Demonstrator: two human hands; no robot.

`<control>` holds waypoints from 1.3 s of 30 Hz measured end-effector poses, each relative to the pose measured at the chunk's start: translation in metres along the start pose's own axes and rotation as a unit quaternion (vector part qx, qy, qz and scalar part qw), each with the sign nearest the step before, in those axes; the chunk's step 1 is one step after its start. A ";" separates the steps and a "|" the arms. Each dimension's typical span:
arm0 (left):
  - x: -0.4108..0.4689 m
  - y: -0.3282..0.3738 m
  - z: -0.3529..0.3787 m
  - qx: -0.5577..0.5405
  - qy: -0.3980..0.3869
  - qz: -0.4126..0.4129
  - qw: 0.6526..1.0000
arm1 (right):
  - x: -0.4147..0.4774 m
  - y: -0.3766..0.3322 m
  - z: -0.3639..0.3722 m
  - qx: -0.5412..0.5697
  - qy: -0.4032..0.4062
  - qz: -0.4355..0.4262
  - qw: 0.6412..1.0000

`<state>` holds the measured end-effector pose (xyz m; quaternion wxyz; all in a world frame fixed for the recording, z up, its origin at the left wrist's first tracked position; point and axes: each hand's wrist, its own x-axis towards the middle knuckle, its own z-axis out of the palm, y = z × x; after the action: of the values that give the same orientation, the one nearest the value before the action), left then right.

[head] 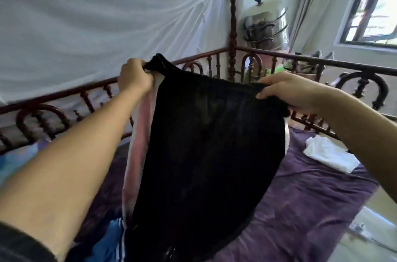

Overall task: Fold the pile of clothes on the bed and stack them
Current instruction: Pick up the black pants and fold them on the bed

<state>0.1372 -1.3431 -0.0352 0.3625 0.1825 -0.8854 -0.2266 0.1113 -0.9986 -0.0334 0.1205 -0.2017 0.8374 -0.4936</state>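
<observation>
A black garment [210,143] hangs above the bed [300,208], its top edge bunched at 10 o'clock in the grip of the left hand [134,78] and pinched at 2 o'clock by the right hand [287,92]. Its hem is cut off at 6 o'clock. The bed lies open toward a white cloth [328,156] at 3 o'clock. A blue garment [107,242] is half hidden at 7.
</observation>
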 end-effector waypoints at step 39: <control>-0.256 -0.080 0.620 0.246 -0.444 -0.331 0.796 | 0.340 0.668 -0.017 -0.369 -0.230 0.039 0.900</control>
<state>-0.1274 -1.1183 -0.6143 -0.2240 0.4267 -0.8608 -0.1635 -0.3440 -0.8524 -0.6103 0.2455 -0.3067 0.9157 -0.0844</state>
